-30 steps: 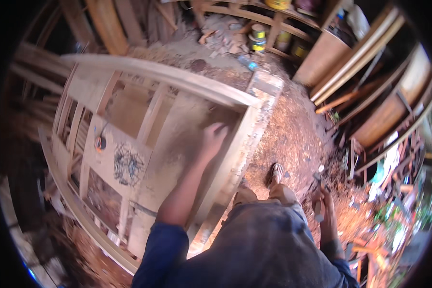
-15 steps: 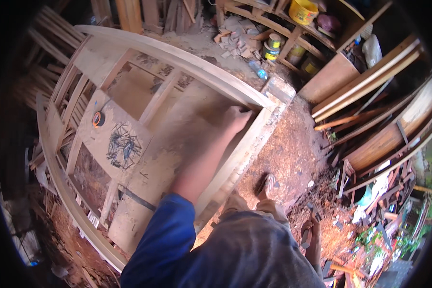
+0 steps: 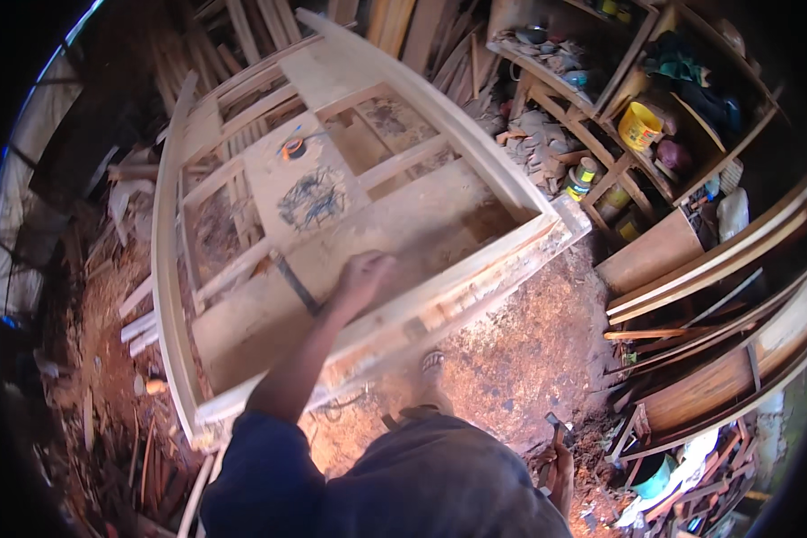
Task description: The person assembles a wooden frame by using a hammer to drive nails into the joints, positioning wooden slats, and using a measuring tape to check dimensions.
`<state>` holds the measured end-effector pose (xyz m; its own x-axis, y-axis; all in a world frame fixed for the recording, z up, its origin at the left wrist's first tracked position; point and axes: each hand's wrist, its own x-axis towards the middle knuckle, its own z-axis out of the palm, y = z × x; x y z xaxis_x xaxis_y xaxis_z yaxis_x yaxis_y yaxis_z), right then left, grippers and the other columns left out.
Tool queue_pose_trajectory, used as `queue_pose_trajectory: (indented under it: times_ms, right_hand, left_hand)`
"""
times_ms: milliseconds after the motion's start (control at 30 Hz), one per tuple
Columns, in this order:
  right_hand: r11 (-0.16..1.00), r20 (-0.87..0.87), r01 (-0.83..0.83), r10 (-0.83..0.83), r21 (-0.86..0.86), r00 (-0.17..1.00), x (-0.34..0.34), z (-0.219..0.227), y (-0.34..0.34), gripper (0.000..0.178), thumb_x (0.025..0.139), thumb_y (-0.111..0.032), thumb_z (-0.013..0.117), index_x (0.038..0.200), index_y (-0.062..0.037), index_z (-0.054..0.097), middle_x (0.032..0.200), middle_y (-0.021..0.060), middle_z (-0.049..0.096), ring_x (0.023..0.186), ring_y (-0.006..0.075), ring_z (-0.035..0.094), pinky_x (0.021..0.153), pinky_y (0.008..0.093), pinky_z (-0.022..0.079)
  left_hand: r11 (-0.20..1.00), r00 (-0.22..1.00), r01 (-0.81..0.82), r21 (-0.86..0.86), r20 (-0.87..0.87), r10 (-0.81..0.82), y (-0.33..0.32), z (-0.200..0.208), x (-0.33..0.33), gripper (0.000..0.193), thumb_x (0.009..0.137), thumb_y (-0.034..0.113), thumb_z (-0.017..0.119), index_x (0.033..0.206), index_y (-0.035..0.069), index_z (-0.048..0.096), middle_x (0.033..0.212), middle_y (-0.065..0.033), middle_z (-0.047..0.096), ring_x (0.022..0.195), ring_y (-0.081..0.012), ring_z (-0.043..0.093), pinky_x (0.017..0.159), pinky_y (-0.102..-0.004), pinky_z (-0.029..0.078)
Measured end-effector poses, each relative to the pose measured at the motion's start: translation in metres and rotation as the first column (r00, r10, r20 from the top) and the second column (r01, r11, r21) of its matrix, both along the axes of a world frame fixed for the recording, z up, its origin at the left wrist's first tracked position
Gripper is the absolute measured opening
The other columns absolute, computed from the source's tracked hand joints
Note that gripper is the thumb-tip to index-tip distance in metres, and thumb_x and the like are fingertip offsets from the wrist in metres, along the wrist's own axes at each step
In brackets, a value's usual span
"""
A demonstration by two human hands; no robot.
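**Left hand (image 3: 365, 273) over the frame (image 3: 457, 287), hammer (image 3: 559, 429) held low at right**

Head view: the left and middle of the scene are taken up by the wooden frame, its near rail lying just before the body. The left hand is placed past this rail, above the panel (image 3: 448, 215); its fingers look curled, but are blurred, and whether anything is held or the panel touched cannot be told. A dark strip (image 3: 294, 285) is seen lying just to its left.

By the right hand (image 3: 560, 466), what looks like a hammer is gripped, its head up, beside the body over the floor (image 3: 502, 359), presumably so that the frame is left clear of it. Farther off, dark nails (image 3: 314, 197) are heaped beside an orange-black roll (image 3: 293, 148), probably set together there for easy reach.
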<state>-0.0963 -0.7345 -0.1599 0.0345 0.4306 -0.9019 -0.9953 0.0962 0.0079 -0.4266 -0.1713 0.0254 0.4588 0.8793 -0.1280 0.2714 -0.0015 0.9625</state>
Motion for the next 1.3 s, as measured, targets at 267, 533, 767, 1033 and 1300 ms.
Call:
queue_pose_trajectory:
  times_ms: [267, 533, 767, 1033, 1300]
  right_hand:
    - [0.863, 0.183, -0.481, 0.504, -0.157, 0.844, -0.034, -0.094, -0.124, 0.025, 0.102, -0.025, 0.050, 0.081, -0.0113, 0.051, 0.060, 0.0009, 0.048, 0.053, 0.0165, 0.048, 0.060, 0.0324, 0.047]
    - [0.597, 0.306, -0.707, 0.802, -0.380, 0.513, -0.124, -0.057, -0.195, 0.024, 0.098, -0.027, 0.056, 0.093, -0.0033, 0.060, 0.072, 0.0090, 0.061, 0.063, 0.0186, 0.060, 0.060, 0.0334, 0.050]
    - [0.456, 0.186, -0.722, 0.886, -0.520, 0.426, -0.216, -0.062, -0.213, 0.024, 0.098, -0.027, 0.058, 0.090, -0.0037, 0.060, 0.069, 0.0089, 0.059, 0.058, 0.0202, 0.059, 0.055, 0.0361, 0.050]
    - [0.670, 0.390, -0.484, 0.732, -0.563, 0.559, -0.479, -0.070, -0.211, 0.023, 0.094, -0.024, 0.062, 0.082, -0.0056, 0.060, 0.063, 0.0066, 0.056, 0.051, 0.0219, 0.058, 0.047, 0.0390, 0.049]
    - [0.678, 0.304, -0.432, 0.687, -0.594, 0.660, -0.783, -0.019, -0.143, 0.024, 0.092, -0.021, 0.062, 0.074, -0.0043, 0.063, 0.065, 0.0078, 0.060, 0.056, 0.0226, 0.061, 0.052, 0.0374, 0.049]
  left_hand:
    - [0.938, 0.928, -0.345, 0.038, -0.137, 0.347, -0.234, 0.048, -0.221, 0.028, 0.101, 0.023, 0.058, 0.099, -0.002, 0.071, 0.082, -0.0051, 0.069, 0.074, -0.0107, 0.061, 0.069, -0.0273, 0.050]
    - [0.829, 0.815, -0.537, 0.156, -0.157, 0.557, -0.304, 0.089, -0.389, 0.026, 0.101, 0.020, 0.058, 0.098, -0.002, 0.072, 0.081, -0.0038, 0.070, 0.072, -0.0096, 0.061, 0.067, -0.0260, 0.049]
    - [0.906, 0.903, -0.394, 0.156, -0.117, 0.413, -0.223, 0.078, -0.499, 0.026, 0.100, 0.020, 0.060, 0.096, -0.003, 0.071, 0.080, -0.0024, 0.069, 0.070, -0.0081, 0.059, 0.067, -0.0258, 0.049]
    - [0.979, 0.996, 0.060, 0.196, -0.077, -0.045, -0.065, 0.034, -0.579, 0.025, 0.101, 0.020, 0.061, 0.102, -0.002, 0.071, 0.083, -0.0036, 0.068, 0.074, -0.0086, 0.060, 0.071, -0.0264, 0.048]
    - [0.947, 0.996, 0.005, 0.321, -0.089, 0.025, 0.010, 0.001, -0.664, 0.020, 0.098, 0.016, 0.062, 0.106, 0.000, 0.071, 0.095, -0.0062, 0.068, 0.083, -0.0142, 0.060, 0.074, -0.0306, 0.048]
